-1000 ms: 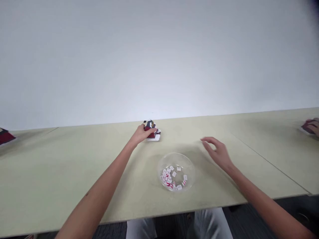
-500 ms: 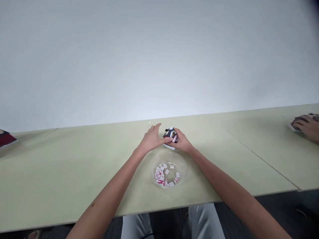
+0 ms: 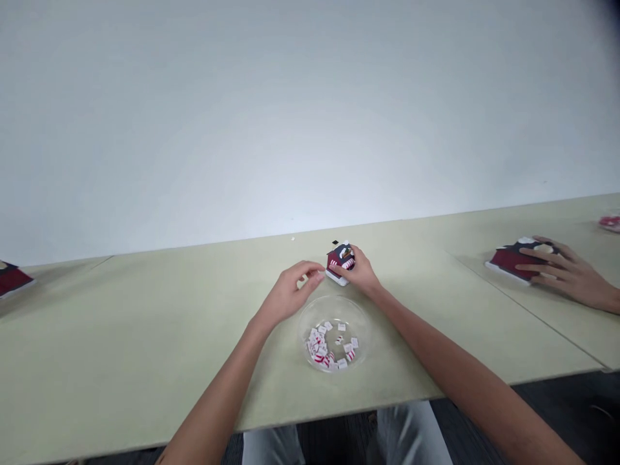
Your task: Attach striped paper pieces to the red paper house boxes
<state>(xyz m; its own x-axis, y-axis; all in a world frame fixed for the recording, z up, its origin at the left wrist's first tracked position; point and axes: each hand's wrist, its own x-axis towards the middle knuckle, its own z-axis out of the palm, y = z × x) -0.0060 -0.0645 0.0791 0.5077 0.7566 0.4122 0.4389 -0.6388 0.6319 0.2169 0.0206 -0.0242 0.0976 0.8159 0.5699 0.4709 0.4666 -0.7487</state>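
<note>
Right hand (image 3: 362, 272) grips the red toy house (image 3: 334, 258) just past the clear bowl (image 3: 363, 324). Left hand (image 3: 289, 294) half-curled beside the house, less spread than half a second ago; can't tell if it's pinching anything.

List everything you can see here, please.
Middle house: one, red, beyond bowl
Left house: one, red, left edge
Right house: one, red, under co-worker's hand
Bowl: one, clear, front centre
Small pieces: many, white and red, in bowl
Speck: one, white, table's back
Blurred item: one, reddish, right edge
Table: one, pale green, centre
Wall: one, pale grey, behind
Floor: one, dark, below
Legs: two, grey-trousered, below
Left grip: one, bare, by middle house
Right grip: one, bare, on middle house
</note>
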